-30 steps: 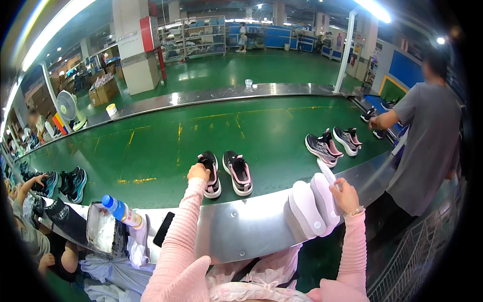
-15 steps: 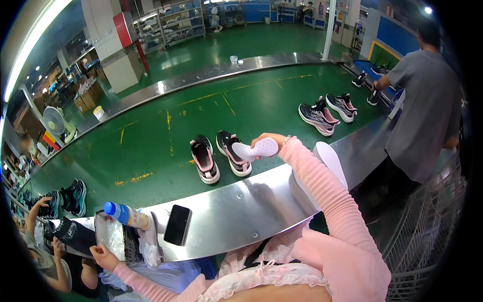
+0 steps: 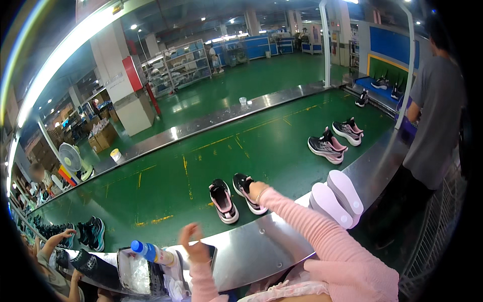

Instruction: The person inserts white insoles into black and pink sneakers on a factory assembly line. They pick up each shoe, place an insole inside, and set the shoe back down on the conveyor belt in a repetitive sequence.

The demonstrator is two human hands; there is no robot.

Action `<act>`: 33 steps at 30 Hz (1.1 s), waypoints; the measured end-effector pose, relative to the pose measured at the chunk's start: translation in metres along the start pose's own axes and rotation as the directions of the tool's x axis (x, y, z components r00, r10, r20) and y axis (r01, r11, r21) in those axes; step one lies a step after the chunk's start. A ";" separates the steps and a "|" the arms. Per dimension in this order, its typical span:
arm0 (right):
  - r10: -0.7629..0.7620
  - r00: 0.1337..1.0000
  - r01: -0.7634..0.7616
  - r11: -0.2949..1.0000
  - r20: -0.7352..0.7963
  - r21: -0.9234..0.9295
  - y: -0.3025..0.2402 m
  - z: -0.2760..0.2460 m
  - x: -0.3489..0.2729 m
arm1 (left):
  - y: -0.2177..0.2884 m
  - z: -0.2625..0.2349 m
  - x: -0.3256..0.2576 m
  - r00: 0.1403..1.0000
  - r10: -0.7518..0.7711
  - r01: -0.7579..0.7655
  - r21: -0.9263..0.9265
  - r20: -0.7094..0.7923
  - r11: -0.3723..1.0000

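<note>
Currently, judging by the pose, working at the opening of the right near shoe [image 3: 242, 187] with the right hand [image 3: 258, 192]. Locate this shoe on the green surface of the worktop [image 3: 287, 166], just beyond the steel near edge, toe toward the far edge, beside the left near shoe [image 3: 222, 202]. Note the right hand at the shoe's collar, with fingers hidden; cannot tell whether gripping, pushing or merely resting. Note the left hand [image 3: 195, 242] raised over the near edge, blurred, fingers loosely bent, apparently released and holding nothing.

For the next move, presumably keep the right near shoe from sliding or tipping, then draw the right hand clear of the collar without catching.

Count as follows:
- Four black-and-pink shoes: the near two, plus the third shoe [image 3: 327, 147] and the fourth shoe [image 3: 348, 132], well apart toward the right end.
- Two pale sole-shaped piles [image 3: 324, 202], side by side at the near edge, right of the hands; cannot count layers.
- Along the near edge, left: one blue-capped bottle [image 3: 153, 253], one open box [image 3: 157, 279], one dark phone [image 3: 213, 257] partly hidden behind the left hand.
- On the far edge: one clear cup [image 3: 243, 101], one tub [image 3: 115, 154].
- At the left end: several teal-trimmed shoes [image 3: 95, 234], overlapping; cannot count.
</note>
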State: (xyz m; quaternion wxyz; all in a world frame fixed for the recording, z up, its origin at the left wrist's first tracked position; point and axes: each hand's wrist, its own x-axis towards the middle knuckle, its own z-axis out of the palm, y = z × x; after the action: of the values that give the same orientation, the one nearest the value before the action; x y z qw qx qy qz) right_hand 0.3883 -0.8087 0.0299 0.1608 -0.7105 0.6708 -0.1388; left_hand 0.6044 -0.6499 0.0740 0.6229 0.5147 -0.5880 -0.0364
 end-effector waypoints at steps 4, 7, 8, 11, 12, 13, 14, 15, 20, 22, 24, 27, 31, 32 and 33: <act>0.001 0.999 -0.006 0.996 -0.050 -0.086 0.000 0.020 0.002 | -0.011 0.134 0.023 0.871 -0.034 0.150 -0.200 0.491 0.968; 0.217 0.954 -0.108 0.892 -0.206 0.438 -0.001 0.045 0.011 | -0.086 0.222 0.030 0.760 -0.032 0.054 -0.014 0.649 0.998; 0.265 0.934 -0.129 0.876 -0.241 0.464 0.002 0.049 0.014 | -0.085 0.233 0.038 0.711 -0.119 0.116 0.051 0.693 0.992; 0.136 0.970 -0.138 0.990 -0.201 0.001 0.005 0.050 0.019 | -0.087 0.238 0.054 0.570 -0.150 0.037 0.158 0.808 0.987; 0.118 0.978 -0.124 0.992 -0.171 -0.028 0.001 0.048 0.015 | -0.088 0.233 0.057 0.571 -0.150 0.035 0.158 0.807 0.987; 0.117 0.978 -0.123 0.992 -0.172 -0.027 -0.003 0.045 0.015 | -0.088 0.227 0.059 0.601 -0.107 0.022 0.118 0.792 0.993; 0.099 0.988 -0.110 0.990 -0.118 -0.087 -0.006 0.037 0.013 | -0.089 0.224 0.058 0.627 -0.064 0.007 0.076 0.776 0.997; 0.085 0.994 -0.093 0.985 -0.062 -0.146 -0.008 0.032 0.013 | -0.093 0.223 0.055 0.626 -0.062 0.005 0.075 0.777 0.997; 0.122 0.992 -0.123 0.992 -0.027 -0.018 -0.015 0.020 0.008 | -0.098 0.216 0.048 0.759 -0.062 0.033 0.057 0.648 0.998; 0.182 0.982 -0.180 0.982 0.043 -0.053 -0.015 0.019 0.011 | -0.090 0.220 0.046 0.806 -0.062 -0.003 0.108 0.589 0.994; 0.075 0.996 -0.066 0.988 0.057 -0.142 -0.015 0.022 0.015 | -0.094 0.221 0.048 0.817 -0.082 0.044 0.080 0.571 0.996; -0.006 0.948 0.109 0.945 0.318 -0.309 -0.025 0.010 0.014 | -0.091 0.213 0.049 0.821 -0.112 0.123 0.017 0.559 0.992; 0.019 0.951 0.045 0.979 0.308 -0.200 -0.014 0.035 0.029 | -0.080 0.209 0.046 0.823 -0.124 0.121 0.041 0.554 0.992; 0.004 0.962 0.056 0.976 0.273 -0.212 -0.012 0.042 0.030 | -0.082 0.210 0.045 0.826 -0.127 0.127 0.038 0.550 0.991; -0.009 0.971 0.064 0.973 0.238 -0.223 -0.008 0.051 0.033 | -0.080 0.211 0.044 0.827 -0.129 0.132 0.034 0.548 0.991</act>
State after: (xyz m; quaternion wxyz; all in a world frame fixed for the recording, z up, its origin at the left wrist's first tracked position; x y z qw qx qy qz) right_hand 0.4188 -0.8394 -0.0141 0.1538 -0.7481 0.6452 0.0218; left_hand 0.5004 -0.8419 0.0035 0.4258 0.5201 -0.7050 -0.2263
